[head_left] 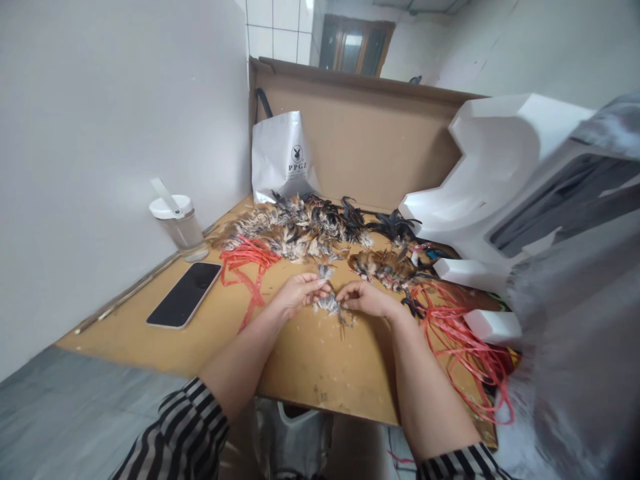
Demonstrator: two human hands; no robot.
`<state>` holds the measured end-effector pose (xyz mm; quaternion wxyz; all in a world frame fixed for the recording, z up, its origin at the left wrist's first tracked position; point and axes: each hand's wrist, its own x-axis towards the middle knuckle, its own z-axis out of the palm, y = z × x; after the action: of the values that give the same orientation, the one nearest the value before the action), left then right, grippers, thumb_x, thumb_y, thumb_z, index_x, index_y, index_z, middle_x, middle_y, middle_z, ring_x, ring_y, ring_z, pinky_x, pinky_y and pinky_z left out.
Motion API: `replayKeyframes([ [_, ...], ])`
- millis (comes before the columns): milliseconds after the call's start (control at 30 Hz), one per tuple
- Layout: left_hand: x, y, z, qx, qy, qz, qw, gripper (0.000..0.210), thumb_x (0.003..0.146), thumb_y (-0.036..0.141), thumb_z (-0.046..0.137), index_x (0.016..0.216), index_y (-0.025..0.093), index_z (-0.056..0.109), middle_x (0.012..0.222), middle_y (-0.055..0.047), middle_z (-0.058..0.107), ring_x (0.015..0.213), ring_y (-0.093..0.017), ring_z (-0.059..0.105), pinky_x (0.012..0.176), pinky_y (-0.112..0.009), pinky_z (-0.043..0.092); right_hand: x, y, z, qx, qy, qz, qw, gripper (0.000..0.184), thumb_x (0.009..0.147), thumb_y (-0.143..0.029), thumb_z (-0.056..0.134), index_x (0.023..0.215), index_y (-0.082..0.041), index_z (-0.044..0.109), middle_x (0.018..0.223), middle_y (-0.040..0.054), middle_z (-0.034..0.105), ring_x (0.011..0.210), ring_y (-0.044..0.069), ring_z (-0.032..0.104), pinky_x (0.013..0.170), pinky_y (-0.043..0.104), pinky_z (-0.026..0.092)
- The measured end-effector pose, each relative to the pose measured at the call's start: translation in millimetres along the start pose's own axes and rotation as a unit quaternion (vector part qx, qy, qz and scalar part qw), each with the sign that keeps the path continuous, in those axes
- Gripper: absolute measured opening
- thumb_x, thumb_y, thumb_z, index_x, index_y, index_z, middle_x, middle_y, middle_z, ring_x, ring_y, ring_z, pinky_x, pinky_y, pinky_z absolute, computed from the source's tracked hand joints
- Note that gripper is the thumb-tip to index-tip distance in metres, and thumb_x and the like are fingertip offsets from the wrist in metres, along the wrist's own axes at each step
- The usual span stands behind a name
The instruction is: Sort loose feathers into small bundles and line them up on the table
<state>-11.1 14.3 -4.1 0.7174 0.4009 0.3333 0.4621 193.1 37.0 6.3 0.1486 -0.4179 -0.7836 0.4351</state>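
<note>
Grey feathers at your fingertips, near side of the feather pile

Head view. Landmark: the feather pile [310,230], brown, black and pale, spread across the tan tabletop [325,373]. On its near side, your left hand [303,292] has thumb and fingers closed in a pinch on a small tuft of grey feathers [327,304]; fluff shows above and below the pinch. Your right hand [367,298] is just beside the tuft, also nearer you than the pile, fingers curled with little gap; cannot tell whether they grip any strands.

Left of the pile: a lidded cup [181,227]. Nearer you on that side, red strips [250,250] beside the pile's edge, then a phone [185,295], dark screen up. Behind the pile's left end: a silver bag [280,157] marked "PPGZ". Near its right end: a brown feather bunch [385,267]. Farther right and nearer you: a red strip tangle [470,343].
</note>
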Motion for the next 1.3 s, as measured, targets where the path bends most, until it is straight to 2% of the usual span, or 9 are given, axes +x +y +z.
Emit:
replayKeyframes([
  [200, -1, 1, 1.4, 0.000, -0.002, -0.008, 1.000, 0.018, 0.063, 0.023, 0.068, 0.073, 0.009, 0.061, 0.070, -0.006, 0.065, 0.053, -0.006, 0.056, 0.047, -0.013, 0.041, 0, 2, -2, -0.097, 0.010, 0.000, 0.995, 0.015, 0.062, -0.016, 0.054, 0.073, -0.014, 0.064, 0.067, 0.0007, 0.061, 0.058, 0.010, 0.052, 0.058, 0.021, 0.041],
  [333, -1, 1, 2.0, 0.005, -0.005, -0.013, 1.000, 0.021, 0.063, 0.022, 0.068, 0.078, 0.009, 0.062, 0.080, -0.009, 0.065, 0.057, -0.007, 0.058, 0.047, -0.013, 0.041, -9, -6, -12, -0.071, 0.010, -0.037, 0.997, 0.016, 0.067, -0.021, 0.053, 0.077, -0.013, 0.062, 0.073, 0.0027, 0.062, 0.065, 0.012, 0.054, 0.064, 0.022, 0.041],
  [567, -4, 0, 3.4, 0.054, -0.038, -0.025, 0.998, 0.028, 0.064, 0.028, 0.066, 0.085, 0.009, 0.064, 0.071, -0.008, 0.065, 0.053, -0.006, 0.056, 0.048, -0.013, 0.040, -13, -19, -11, -0.057, 0.012, -0.056, 0.997, 0.016, 0.067, -0.023, 0.053, 0.078, -0.013, 0.060, 0.072, 0.0016, 0.061, 0.064, 0.011, 0.052, 0.062, 0.021, 0.041],
  [767, -1, -4, 4.4, 0.097, -0.021, -0.024, 0.995, 0.022, 0.061, 0.028, 0.069, 0.071, 0.010, 0.060, 0.062, -0.005, 0.064, 0.052, -0.007, 0.057, 0.051, -0.015, 0.042, -9, -21, -5, -0.050, 0.035, -0.062, 0.996, 0.012, 0.064, -0.018, 0.052, 0.073, -0.013, 0.058, 0.069, -0.0003, 0.058, 0.061, 0.010, 0.050, 0.060, 0.020, 0.039],
  [867, 1, -6, 3.9, 0.105, -0.006, -0.022, 0.994, 0.023, 0.060, 0.028, 0.068, 0.072, 0.011, 0.058, 0.059, -0.005, 0.064, 0.049, -0.007, 0.057, 0.050, -0.016, 0.042, -8, -23, -2, -0.023, 0.046, -0.069, 0.996, 0.010, 0.063, -0.016, 0.050, 0.070, -0.014, 0.056, 0.067, -0.0007, 0.056, 0.060, 0.009, 0.048, 0.058, 0.020, 0.038],
  [1100, 4, -8, 5.4, 0.117, 0.009, -0.002, 0.993, 0.028, 0.058, 0.031, 0.069, 0.072, 0.011, 0.054, 0.058, -0.005, 0.063, 0.050, -0.011, 0.059, 0.046, -0.017, 0.043, -7, -32, 5, 0.086, 0.076, -0.011, 0.993, 0.010, 0.063, -0.017, 0.049, 0.073, -0.016, 0.048, 0.055, -0.0035, 0.051, 0.044, 0.008, 0.049, 0.047, 0.020, 0.038],
  [1300, 0, -3, 6.4, 0.119, -0.008, -0.013, 0.993, 0.028, 0.061, 0.033, 0.067, 0.072, 0.010, 0.056, 0.072, -0.009, 0.065, 0.054, -0.010, 0.060, 0.046, -0.017, 0.044, -7, -32, 5, 0.051, 0.124, -0.024, 0.991, 0.008, 0.063, -0.018, 0.047, 0.071, -0.016, 0.048, 0.054, -0.0033, 0.051, 0.046, 0.008, 0.047, 0.047, 0.020, 0.037],
])
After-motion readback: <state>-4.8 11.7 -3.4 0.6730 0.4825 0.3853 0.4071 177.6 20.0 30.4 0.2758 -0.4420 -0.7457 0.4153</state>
